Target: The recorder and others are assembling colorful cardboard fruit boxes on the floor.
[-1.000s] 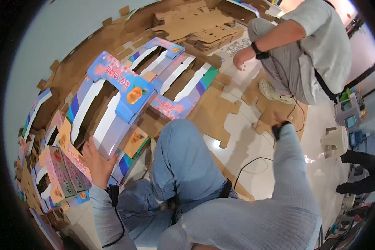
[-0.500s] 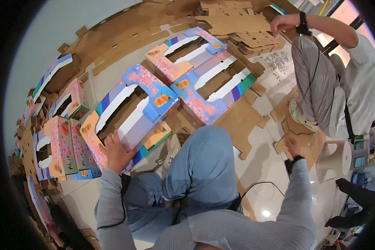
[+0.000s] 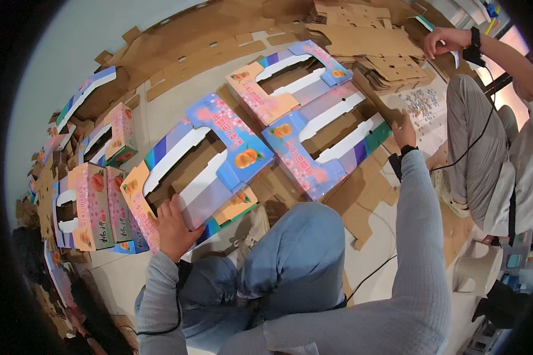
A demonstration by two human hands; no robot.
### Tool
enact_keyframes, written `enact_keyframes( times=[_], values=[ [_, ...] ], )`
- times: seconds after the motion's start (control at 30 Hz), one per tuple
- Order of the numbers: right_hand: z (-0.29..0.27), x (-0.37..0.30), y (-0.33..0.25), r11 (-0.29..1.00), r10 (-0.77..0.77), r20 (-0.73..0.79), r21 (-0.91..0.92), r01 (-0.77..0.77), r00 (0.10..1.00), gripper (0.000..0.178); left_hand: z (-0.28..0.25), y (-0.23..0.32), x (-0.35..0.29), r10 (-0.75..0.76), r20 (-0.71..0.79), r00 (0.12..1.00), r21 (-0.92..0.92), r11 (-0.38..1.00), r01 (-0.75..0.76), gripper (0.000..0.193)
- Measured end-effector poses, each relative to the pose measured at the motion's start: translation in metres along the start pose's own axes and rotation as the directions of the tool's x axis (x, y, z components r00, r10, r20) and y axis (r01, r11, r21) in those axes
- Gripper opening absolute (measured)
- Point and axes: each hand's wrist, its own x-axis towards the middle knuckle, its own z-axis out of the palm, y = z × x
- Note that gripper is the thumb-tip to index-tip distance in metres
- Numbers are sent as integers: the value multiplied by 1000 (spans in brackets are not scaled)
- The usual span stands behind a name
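Currently left hand (image 3: 176, 229) is splayed, digits apart, on the near end of the blue-orange carton (image 3: 204, 177), just ahead of the knees (image 3: 308, 236). Right hand (image 3: 404, 133) is beside the green-edged carton (image 3: 352, 138) further off; can't tell its grip. Flattened cardboard (image 3: 367, 41) stacked behind.

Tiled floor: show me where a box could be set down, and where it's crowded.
Bare tiles lie between the box under the left hand and the pink box to its left, and outside the left sleeve. Around the right hand it's crowded: another box, flattened cardboard, small scattered pieces.
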Motion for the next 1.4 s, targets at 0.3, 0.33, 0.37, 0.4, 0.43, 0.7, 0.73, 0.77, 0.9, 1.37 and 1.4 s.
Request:
enact_keyframes(
  times=[0.3, 0.33, 0.37, 0.4, 0.43, 0.7, 0.73, 0.77, 0.9, 1.37, 1.4],
  values=[
    [85, -88, -22, 968, -127, 113, -201, 148, 985, 71, -5, 2, 4, 27, -21, 999, -78, 997, -28, 101],
    [85, -90, -23, 970, -102, 133, -207, 128, 986, 73, -10, 7, 8, 24, -18, 1000, -184, 983, -27, 100],
    [83, -91, -24, 966, -87, 116, -233, 112, 989, 76, -16, 13, 12, 60, -51, 997, -162, 985, -67, 100],
    [81, -89, -26, 961, -60, 173, -257, 104, 983, 76, -22, 21, 18, 93, -95, 991, -145, 984, -106, 100],
    [80, -88, -29, 969, -46, 195, -229, 91, 980, 76, -28, 33, 25, 118, -126, 985, -154, 979, -137, 100],
    [77, -87, -34, 966, -14, 212, -248, 68, 977, 76, -44, 173, 106, 384, -242, 891, -53, 912, -408, 96],
    [78, -87, -33, 969, -34, 202, -232, 82, 979, 77, -38, 198, 118, 392, -245, 887, -61, 907, -417, 96],
    [78, -88, -32, 971, -62, 183, -216, 102, 981, 77, -30, 224, 128, 361, -130, 923, -71, 925, -372, 96],
    [73, -107, -25, 977, -1, -13, 211, 4, 1000, 78, 3, 277, 142, 400, 122, 908, -286, 891, -354, 88],
    [17, -92, -69, -176, 301, 674, 735, -655, 675, 102, 58, 198, 134, 157, 412, 898, -891, -135, 433, 82],
    [15, -86, -77, -128, 332, 678, 721, -681, 656, 101, 57, 199, 135, 269, 482, 834, -813, -217, 540, 84]
  ],
)
